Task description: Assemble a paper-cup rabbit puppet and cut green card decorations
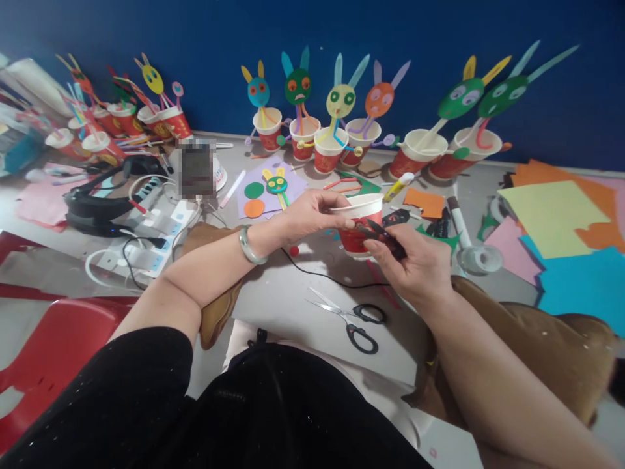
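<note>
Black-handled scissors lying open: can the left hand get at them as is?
Probably, once freed: nothing covers the black-handled scissors, and they lie close on the body side. But the left hand is occupied holding the red paper cup.

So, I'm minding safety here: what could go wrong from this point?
The dark pointed tool in the right hand could slip on the red paper cup and nick the left hand, whose fingertips are close by. The cup might crumple under a tight grip. The open scissors near the table edge could be knocked off.
</note>
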The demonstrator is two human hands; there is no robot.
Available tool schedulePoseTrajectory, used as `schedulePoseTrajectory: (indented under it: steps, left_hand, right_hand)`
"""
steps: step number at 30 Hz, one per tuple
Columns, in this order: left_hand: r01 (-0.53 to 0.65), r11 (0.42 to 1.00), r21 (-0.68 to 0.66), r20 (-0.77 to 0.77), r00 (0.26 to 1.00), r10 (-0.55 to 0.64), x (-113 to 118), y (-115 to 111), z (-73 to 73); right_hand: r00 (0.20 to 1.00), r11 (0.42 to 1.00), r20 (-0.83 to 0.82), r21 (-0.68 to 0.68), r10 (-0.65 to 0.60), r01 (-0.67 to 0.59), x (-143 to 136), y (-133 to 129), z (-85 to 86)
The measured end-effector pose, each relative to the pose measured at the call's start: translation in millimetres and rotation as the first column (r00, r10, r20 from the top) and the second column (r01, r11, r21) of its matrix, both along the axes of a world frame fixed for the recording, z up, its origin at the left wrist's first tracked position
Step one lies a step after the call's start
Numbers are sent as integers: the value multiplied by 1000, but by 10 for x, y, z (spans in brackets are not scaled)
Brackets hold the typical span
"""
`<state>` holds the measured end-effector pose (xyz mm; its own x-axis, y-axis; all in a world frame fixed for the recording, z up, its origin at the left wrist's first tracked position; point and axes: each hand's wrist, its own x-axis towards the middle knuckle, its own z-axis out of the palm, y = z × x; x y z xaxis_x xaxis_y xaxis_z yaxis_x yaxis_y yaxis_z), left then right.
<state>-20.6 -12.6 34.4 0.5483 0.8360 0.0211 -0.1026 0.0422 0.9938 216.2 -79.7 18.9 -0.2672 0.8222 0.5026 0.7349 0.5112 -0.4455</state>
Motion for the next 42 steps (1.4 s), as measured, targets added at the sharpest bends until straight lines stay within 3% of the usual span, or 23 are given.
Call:
schedulePoseTrajectory:
  steps: [5,13,31,42]
  left_hand:
    - [27,1000,-6,-26,999,-27,-27,-15,49]
    - [39,998,-42,-7,999,-39,-33,-34,76]
    - [-172,984,46,-7,985,172,100,-243,13]
    - [-273,960,66,-9,962,274,178,-335,-41]
  right_hand:
    - [991,998,119,25,-54,52,-8,-23,9]
    - [981,993,161,-21,-107,112,-1,-65,83]
    - [950,957,130,88,-285,275,-61,-96,-55]
    - [952,958,115,15,-285,285,-68,-121,-39]
